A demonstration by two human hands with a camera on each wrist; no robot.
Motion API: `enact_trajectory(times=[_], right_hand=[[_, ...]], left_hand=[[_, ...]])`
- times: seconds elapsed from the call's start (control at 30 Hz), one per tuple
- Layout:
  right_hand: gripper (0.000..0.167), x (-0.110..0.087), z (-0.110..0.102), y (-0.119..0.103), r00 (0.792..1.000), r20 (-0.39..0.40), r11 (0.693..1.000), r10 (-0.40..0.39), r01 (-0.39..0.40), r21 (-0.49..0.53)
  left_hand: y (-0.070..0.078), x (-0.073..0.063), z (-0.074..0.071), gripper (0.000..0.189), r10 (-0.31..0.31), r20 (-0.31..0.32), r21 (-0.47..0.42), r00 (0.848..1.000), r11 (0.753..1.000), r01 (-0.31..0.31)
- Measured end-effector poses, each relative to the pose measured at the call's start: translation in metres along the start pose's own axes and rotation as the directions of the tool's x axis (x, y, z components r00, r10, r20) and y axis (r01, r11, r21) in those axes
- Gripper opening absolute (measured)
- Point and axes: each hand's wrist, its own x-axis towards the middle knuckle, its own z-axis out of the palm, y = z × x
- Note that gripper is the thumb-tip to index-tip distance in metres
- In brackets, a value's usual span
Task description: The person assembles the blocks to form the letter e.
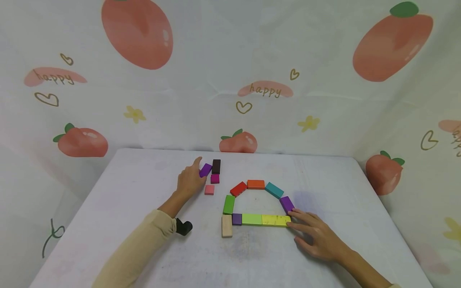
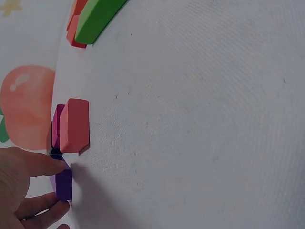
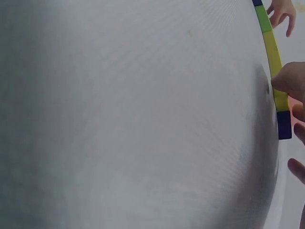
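Note:
At the back left, my left hand (image 1: 190,180) pinches a purple block (image 1: 205,170) between thumb and fingers; the left wrist view shows the same purple block (image 2: 64,183) in that hold. Beside it lie a black block (image 1: 216,166), a magenta block (image 1: 215,179) and a pink block (image 1: 209,190). My right hand (image 1: 318,236) spreads its fingers at the right end of a ring of blocks. Its fingertips touch or nearly touch another purple block (image 1: 287,205) and a yellow block (image 1: 275,220). In the right wrist view the thumb lies over the yellow block (image 3: 273,55).
The ring also has a light green block (image 1: 252,219), a small violet block (image 1: 237,219), a green block (image 1: 229,205), red (image 1: 239,189), orange (image 1: 256,184) and teal (image 1: 274,190) blocks. A natural wood block (image 1: 227,226) adjoins its left corner. A patterned cloth hangs behind the white table (image 1: 266,264).

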Motion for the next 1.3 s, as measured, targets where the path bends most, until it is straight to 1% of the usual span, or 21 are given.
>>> enact_trajectory(times=[0.1,0.23,0.33,0.5,0.67,0.77,0.87,1.0,1.1,1.2,1.3], right_hand=[[0.051,0.0,0.0,0.0,1.0,-0.003,1.0,-0.02,0.02,0.004],[0.053,0.0,0.001,0.001,0.999,-0.011,0.999,-0.046,0.046,0.004],[0.054,-0.001,0.001,0.001,0.998,-0.007,0.998,-0.056,0.056,0.002],[0.054,-0.001,0.0,0.001,0.999,0.004,0.999,-0.054,0.054,-0.006],[0.055,-0.002,0.0,0.001,0.998,0.003,0.998,-0.055,0.055,-0.009],[0.054,-0.002,0.0,0.001,0.999,0.012,0.999,-0.049,0.049,-0.009],[0.054,-0.002,-0.001,0.001,0.999,0.028,0.999,-0.035,0.035,-0.007],[0.055,-0.001,-0.001,0.001,0.999,0.031,1.0,-0.031,0.031,0.002],[0.055,0.0,-0.001,0.001,0.998,0.006,0.998,-0.055,0.055,0.007],[0.056,0.001,-0.001,0.001,0.997,-0.018,0.997,-0.079,0.079,0.009],[0.056,0.001,-0.001,0.0,0.996,-0.021,0.997,-0.081,0.081,0.01]], left_hand=[[-0.002,-0.002,-0.001,0.069,0.0,-0.023,-0.025,1.0,1.0,0.0],[-0.006,-0.006,-0.003,0.069,0.005,-0.055,-0.078,0.998,0.997,-0.009],[-0.01,-0.01,-0.005,0.067,0.01,-0.075,-0.108,0.997,0.994,-0.018],[-0.014,-0.017,-0.011,0.064,0.019,-0.096,-0.132,0.995,0.991,-0.032],[-0.014,-0.026,-0.017,0.064,0.058,-0.114,-0.142,0.992,0.987,-0.074],[-0.013,-0.034,-0.021,0.066,0.104,-0.116,-0.151,0.988,0.981,-0.121],[-0.009,-0.043,-0.024,0.068,0.184,-0.111,-0.163,0.977,0.966,-0.201],[-0.003,-0.056,-0.025,0.071,0.303,-0.085,-0.189,0.949,0.93,-0.314],[0.003,-0.066,-0.025,0.073,0.36,-0.044,-0.211,0.932,0.909,-0.361],[0.009,-0.075,-0.026,0.074,0.394,-0.004,-0.229,0.919,0.894,-0.384],[0.014,-0.081,-0.025,0.076,0.429,0.019,-0.247,0.903,0.877,-0.411]])
